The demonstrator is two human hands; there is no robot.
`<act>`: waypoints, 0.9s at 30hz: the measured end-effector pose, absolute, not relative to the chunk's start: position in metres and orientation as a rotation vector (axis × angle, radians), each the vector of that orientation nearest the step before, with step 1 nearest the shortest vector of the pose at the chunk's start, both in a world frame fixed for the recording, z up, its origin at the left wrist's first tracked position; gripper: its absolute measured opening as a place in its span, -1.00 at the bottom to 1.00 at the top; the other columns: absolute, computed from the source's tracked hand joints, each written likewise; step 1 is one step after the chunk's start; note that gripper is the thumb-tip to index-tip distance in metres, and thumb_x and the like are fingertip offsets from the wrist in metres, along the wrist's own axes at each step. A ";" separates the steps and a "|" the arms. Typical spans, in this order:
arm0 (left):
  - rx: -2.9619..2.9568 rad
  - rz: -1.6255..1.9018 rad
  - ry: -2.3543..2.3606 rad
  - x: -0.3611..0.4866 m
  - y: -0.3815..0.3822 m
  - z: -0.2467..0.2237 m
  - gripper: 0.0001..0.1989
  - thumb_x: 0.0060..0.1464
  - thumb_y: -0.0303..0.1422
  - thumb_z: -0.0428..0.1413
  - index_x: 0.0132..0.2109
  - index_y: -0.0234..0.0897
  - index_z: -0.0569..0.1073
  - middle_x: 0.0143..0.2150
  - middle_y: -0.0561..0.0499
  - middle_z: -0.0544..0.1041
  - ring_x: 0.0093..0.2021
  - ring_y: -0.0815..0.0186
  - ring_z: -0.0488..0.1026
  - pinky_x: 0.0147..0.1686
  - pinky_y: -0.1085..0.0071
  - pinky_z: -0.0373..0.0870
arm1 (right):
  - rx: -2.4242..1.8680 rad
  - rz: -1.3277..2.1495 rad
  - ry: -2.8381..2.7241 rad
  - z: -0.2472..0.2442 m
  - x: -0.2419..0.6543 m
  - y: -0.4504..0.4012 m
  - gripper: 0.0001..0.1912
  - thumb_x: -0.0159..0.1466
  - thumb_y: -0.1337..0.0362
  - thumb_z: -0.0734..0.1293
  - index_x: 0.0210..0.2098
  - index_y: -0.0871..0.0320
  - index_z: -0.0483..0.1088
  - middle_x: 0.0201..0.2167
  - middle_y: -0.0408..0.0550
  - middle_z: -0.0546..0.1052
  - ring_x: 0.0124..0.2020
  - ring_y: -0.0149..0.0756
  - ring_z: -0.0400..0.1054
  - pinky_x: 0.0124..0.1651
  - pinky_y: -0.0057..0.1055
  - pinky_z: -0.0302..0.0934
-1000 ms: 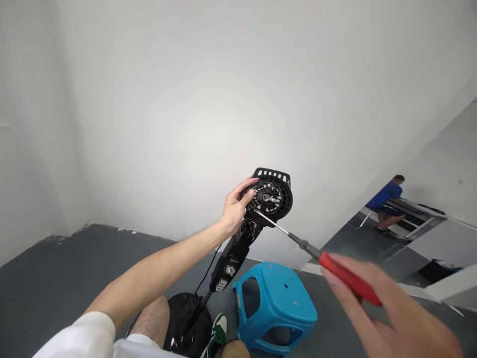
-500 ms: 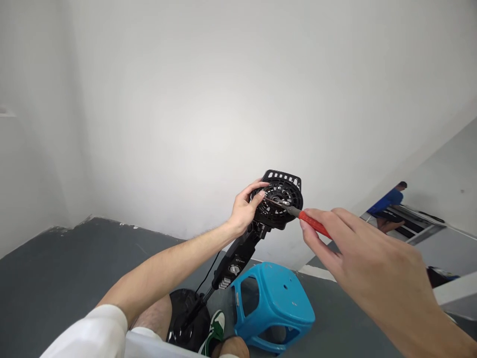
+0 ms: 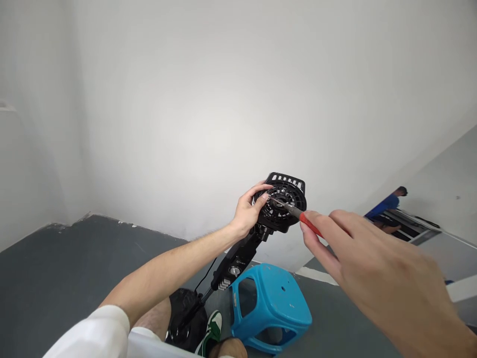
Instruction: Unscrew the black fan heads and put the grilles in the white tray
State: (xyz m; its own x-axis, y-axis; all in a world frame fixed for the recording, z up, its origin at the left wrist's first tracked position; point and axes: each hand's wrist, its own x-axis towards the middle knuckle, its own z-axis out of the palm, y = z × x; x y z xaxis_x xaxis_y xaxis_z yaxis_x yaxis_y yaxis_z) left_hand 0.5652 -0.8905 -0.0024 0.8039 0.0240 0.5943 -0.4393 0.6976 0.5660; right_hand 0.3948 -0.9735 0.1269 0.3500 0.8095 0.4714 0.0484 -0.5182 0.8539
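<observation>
Grey flooring [image 3: 93,268] spreads to the far left, below and well apart from the left grip, and meets a plain white wall [image 3: 186,124] rising above it. White sleeve fabric [image 3: 97,333] shows at the lower left, at the near end of the arm that reaches to that grip. Below the grip sits a glossy black round base [image 3: 197,330], with a green-and-white sneaker [image 3: 212,328] just right of it. From the base a black control column with a silver knob [image 3: 238,266] slants up beneath the left grip [image 3: 249,211], whose thumb and fingers close around the left edge of a black slotted round motor head [image 3: 278,211]. Lower right of this grip stands a blue plastic stool [image 3: 285,291]. A red-handled screwdriver with a metal shaft [image 3: 294,211] points leftward across the motor head's face, its tip near the left thumb; the right grip [image 3: 376,258] is closed on its handle. Beyond that grip, up and right, is a person in blue [image 3: 391,201].
</observation>
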 end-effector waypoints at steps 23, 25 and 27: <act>0.879 0.419 -0.612 0.567 -0.897 -0.005 -0.80 0.31 -0.17 0.09 -0.12 -0.18 0.47 0.28 -0.09 0.46 0.39 0.15 0.29 0.41 0.20 0.10 | 2.109 0.591 0.358 0.172 0.413 -0.921 -0.76 0.42 0.19 0.16 -0.11 0.16 0.40 -0.75 -0.18 0.29 -0.74 -0.31 0.06 -0.53 -0.38 -0.26; 0.933 0.436 -0.651 0.569 -0.894 -0.008 -0.75 0.32 -0.13 0.07 -0.11 -0.19 0.49 0.27 -0.10 0.47 0.39 0.14 0.28 0.41 0.20 0.09 | 2.131 0.546 0.342 0.175 0.411 -0.918 -0.77 0.41 0.25 0.18 -0.06 0.20 0.39 -0.74 -0.15 0.33 -0.72 -0.30 0.13 -0.50 -0.38 -0.23; 1.003 0.448 -0.705 0.570 -0.888 -0.010 -0.72 0.31 -0.10 0.08 -0.09 -0.18 0.52 0.28 -0.10 0.47 0.41 0.12 0.27 0.43 0.19 0.07 | 2.140 0.556 0.280 0.176 0.407 -0.916 -0.71 0.47 0.20 0.13 -0.10 0.23 0.41 -0.71 -0.06 0.38 -0.65 -0.24 0.25 -0.46 -0.36 -0.20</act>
State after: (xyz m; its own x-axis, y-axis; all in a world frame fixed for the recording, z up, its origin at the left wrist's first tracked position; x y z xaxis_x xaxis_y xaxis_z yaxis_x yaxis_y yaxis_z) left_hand 0.5705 -0.8884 -0.0104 0.6977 0.0247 0.7159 -0.6374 0.4774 0.6048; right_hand 0.4067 -0.9163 0.1765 0.8743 0.3917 0.2867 -0.0030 -0.5862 0.8101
